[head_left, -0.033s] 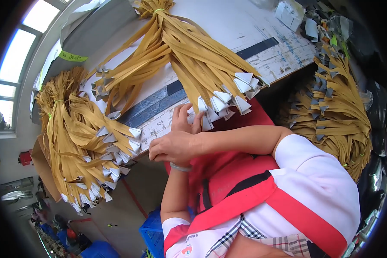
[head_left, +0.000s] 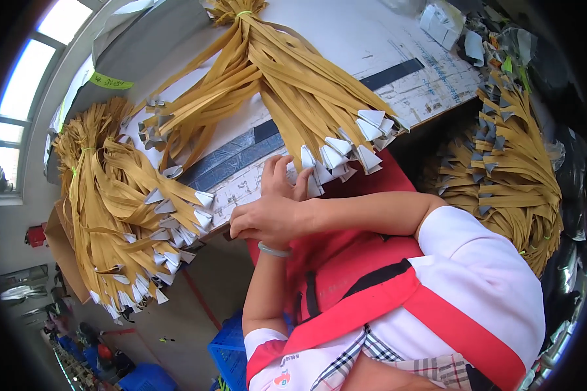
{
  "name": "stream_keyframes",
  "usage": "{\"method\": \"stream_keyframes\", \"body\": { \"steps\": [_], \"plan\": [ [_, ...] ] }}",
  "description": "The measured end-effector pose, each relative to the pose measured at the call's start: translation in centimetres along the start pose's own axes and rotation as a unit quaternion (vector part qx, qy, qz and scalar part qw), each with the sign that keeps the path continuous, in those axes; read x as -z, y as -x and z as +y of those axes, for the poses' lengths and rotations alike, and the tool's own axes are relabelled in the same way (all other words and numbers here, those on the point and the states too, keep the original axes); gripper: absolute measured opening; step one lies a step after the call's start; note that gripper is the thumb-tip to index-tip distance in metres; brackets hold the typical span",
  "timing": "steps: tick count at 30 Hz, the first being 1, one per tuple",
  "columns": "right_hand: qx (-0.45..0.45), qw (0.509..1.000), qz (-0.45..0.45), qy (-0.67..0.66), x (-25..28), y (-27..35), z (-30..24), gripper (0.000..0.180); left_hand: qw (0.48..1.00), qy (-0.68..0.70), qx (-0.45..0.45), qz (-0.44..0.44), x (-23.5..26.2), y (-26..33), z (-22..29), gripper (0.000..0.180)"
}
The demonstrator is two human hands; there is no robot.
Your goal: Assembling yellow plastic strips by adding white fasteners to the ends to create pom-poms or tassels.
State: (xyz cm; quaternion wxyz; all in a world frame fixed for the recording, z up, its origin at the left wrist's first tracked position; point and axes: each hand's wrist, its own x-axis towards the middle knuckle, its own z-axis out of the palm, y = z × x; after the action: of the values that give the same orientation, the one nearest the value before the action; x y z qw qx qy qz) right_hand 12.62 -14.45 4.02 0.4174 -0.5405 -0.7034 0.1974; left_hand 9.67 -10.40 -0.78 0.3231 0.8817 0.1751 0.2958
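My left hand is on the front edge of the work table, fingers bent and thumb apart, beside the white folded tips of a bundle of flat tan straps. Whether it touches those tips I cannot tell. Crossing over the left wrist, my right hand has its fingers curled closed just off the table edge. Anything inside its fingers is hidden. The strap bundle lies spread across the table, tied near its far end, with one part fanned to the left and the other to the right.
A second bundle of tan straps hangs over the table's left end, beside a cardboard box. More tan straps with grey tips hang at the right. A dark strip lies along the white table. A blue crate stands below.
My right hand has shifted very slightly to the right, its fingers still curled. My left hand stays at the table edge, and the straps lie as before.
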Motion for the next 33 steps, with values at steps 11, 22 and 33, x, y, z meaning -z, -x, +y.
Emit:
{"method": "stream_keyframes", "body": {
  "steps": [11,22,33],
  "plan": [
    [-0.193,0.917,-0.223,0.268,12.0,5.0,6.4,0.017,0.998,0.017,0.030,-0.048,0.3,1.5,-1.3,0.029],
    [-0.251,0.920,-0.004,-0.301,12.2,3.8,5.8,0.011,0.912,0.403,0.075,0.001,3.1,-1.3,-1.6,0.028],
    [-0.273,0.876,-0.038,-0.397,12.1,2.4,7.2,0.018,0.838,0.504,0.188,-0.089,5.5,-3.8,-4.0,0.023]
  ]
}}
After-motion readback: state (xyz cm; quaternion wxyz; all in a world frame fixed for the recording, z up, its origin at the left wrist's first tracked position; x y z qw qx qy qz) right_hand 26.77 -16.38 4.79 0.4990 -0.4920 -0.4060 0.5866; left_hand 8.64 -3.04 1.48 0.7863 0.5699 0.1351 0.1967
